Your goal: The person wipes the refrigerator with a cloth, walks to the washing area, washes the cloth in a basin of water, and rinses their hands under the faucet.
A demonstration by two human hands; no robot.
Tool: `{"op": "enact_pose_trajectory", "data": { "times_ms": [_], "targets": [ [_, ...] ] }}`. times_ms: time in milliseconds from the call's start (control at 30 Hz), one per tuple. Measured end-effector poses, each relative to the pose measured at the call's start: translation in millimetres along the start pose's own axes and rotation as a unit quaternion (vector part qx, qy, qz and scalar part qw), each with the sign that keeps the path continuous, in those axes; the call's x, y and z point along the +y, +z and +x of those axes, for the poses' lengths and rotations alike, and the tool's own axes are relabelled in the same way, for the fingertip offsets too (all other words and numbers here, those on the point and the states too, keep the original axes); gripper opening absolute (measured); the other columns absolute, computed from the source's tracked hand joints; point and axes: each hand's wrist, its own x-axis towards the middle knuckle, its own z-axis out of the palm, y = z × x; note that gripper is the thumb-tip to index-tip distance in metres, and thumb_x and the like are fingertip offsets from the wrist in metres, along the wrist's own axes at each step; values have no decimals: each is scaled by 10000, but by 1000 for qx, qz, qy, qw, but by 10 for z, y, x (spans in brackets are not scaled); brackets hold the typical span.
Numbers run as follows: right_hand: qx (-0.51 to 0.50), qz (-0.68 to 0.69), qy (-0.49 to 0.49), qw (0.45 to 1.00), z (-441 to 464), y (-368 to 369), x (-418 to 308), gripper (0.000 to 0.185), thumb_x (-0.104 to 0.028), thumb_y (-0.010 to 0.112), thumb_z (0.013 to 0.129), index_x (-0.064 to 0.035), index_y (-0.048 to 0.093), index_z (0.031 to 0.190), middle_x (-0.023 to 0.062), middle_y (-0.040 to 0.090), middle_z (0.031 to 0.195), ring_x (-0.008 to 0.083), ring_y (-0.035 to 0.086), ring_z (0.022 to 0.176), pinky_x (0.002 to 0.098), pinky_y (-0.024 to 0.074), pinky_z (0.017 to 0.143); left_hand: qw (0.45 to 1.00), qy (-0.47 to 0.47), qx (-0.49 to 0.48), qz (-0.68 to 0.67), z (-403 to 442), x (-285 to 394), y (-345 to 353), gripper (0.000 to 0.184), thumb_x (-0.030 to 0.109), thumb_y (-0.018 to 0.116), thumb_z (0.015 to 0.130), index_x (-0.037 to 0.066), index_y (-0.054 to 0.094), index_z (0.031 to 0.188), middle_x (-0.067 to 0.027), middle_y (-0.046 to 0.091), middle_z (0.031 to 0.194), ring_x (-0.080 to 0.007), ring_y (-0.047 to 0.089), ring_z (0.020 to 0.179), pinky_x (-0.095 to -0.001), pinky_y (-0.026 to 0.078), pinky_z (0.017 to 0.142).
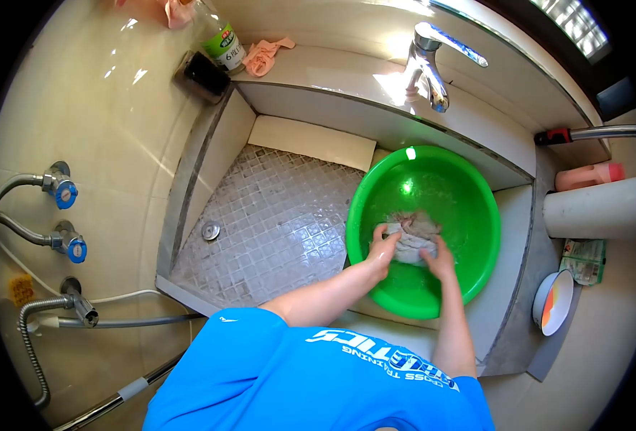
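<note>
A round green basin [482, 251] with water in it stands at the right side of the tiled sink. Inside it lies a bunched, wet, whitish-grey cloth [411, 243]. My left hand [384, 249] grips the cloth from its left side, with the fingers curled at its edge. On the cloth's right side my right hand [439, 257] holds it, the thumb lying on the fabric. The lower part of the cloth and some of the fingertips are hard to make out.
A chrome faucet [426, 68] rises behind the basin. At the back left are a bottle [224, 49], a dark box [203, 75] and a pink cloth [264, 56]. A bowl [552, 302] and a white cylinder [592, 208] stand on the right ledge.
</note>
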Motion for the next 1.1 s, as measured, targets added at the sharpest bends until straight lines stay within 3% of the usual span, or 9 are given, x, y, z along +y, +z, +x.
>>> {"op": "enact_pose_trajectory", "data": {
  "times_ms": [133,233,467,733,800,900,1000,1067,1100],
  "targets": [
    [-269,313,47,910,-43,-394,-1090,359,-238,651,730,-8,563,991,108,602,847,155,555,758,274,447,699,996,-62,51,-29,-62,58,35,554,366,534,783,199,282,1247,-118,340,1270,-291,337,1158,-551,302,872],
    [-212,301,-64,928,-237,-689,-1626,262,-220,638,739,-18,571,892,77,600,809,130,549,746,269,444,666,967,45,11,-252,149,-55,-24,410,299,509,823,133,372,1172,-86,515,975,-212,531,863,-334,467,724],
    [-66,198,-48,977,-129,-375,-1434,207,-231,540,800,-26,565,820,167,590,751,314,571,679,356,445,610,920,-137,-211,-299,149,-125,-4,193,254,421,875,102,527,928,-54,599,811,-194,601,775,-373,501,716],
    [12,-38,96,995,60,-432,-403,222,-232,564,777,-29,589,862,179,592,852,349,558,789,420,445,677,982,-49,-154,-100,20,-12,28,284,257,517,820,161,422,1070,-58,492,1078,-224,496,988,-465,425,804],
    [17,-52,102,993,61,-423,-321,230,-226,581,764,-30,592,882,182,589,902,348,551,835,423,443,699,995,-86,-14,-54,65,15,-11,322,271,578,759,191,437,1037,-55,442,1117,-257,404,1045,-501,349,819],
    [140,-120,74,980,18,-250,-238,269,-191,610,733,-29,585,946,187,575,971,337,536,906,418,438,738,998,-56,9,-26,21,15,-13,441,310,568,746,235,396,1146,-74,344,1249,-284,303,1114,-523,288,826],
    [47,40,6,998,12,60,-82,321,-177,630,725,-29,568,1003,163,593,936,274,562,872,378,450,736,998,-51,14,-19,-14,27,11,520,341,557,754,243,347,1219,-81,307,1291,-292,296,1127,-552,275,829],
    [-151,271,85,947,32,-29,-404,309,-198,645,727,-23,569,970,103,597,866,168,562,787,296,457,700,998,-55,5,-29,-48,75,26,554,358,551,759,246,320,1250,-83,285,1311,-297,295,1130,-580,258,834],
    [-152,272,85,947,5,-165,-692,309,-198,645,727,-23,569,970,103,597,866,168,562,787,296,457,700,997,-49,21,-58,-118,138,56,524,353,544,773,218,336,1235,-92,330,1276,-285,349,1096,-557,300,830]
  ]
}}
